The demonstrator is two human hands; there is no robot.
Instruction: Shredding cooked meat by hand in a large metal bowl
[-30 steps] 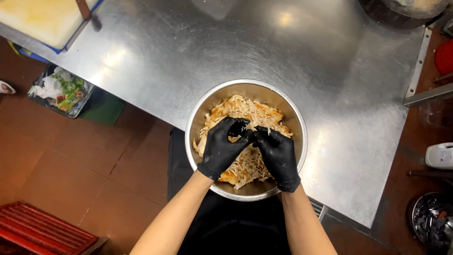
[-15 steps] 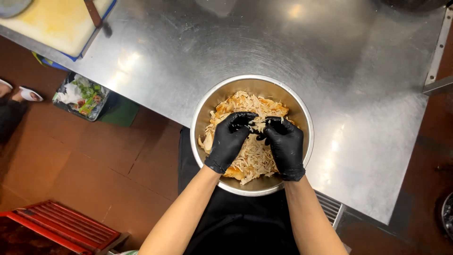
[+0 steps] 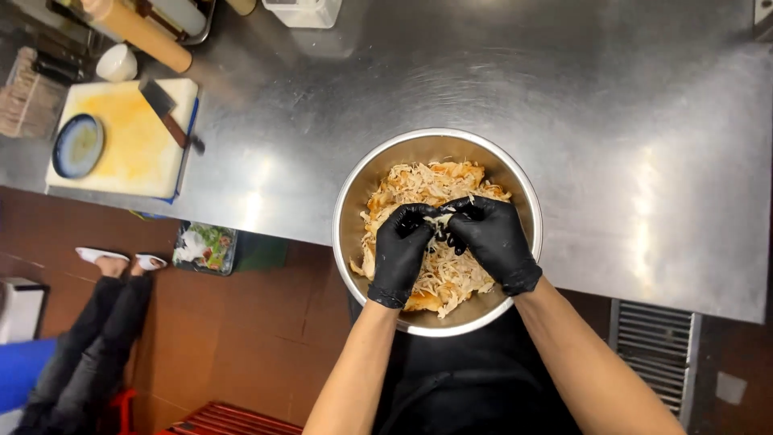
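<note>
Pale shredded meat (image 3: 439, 274), orange-tinged at its edges, is heaped inside the round steel bowl (image 3: 354, 201), which overhangs the bench's near edge.

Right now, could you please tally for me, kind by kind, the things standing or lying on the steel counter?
Round steel mixing bowl holding shredded pale meat: 1
White cutting board stained yellow: 1
Small blue plate on the board: 1
Cleaver with brown handle: 1
Small white cup: 1
Wooden rolling pin: 1
Total: 6
</note>
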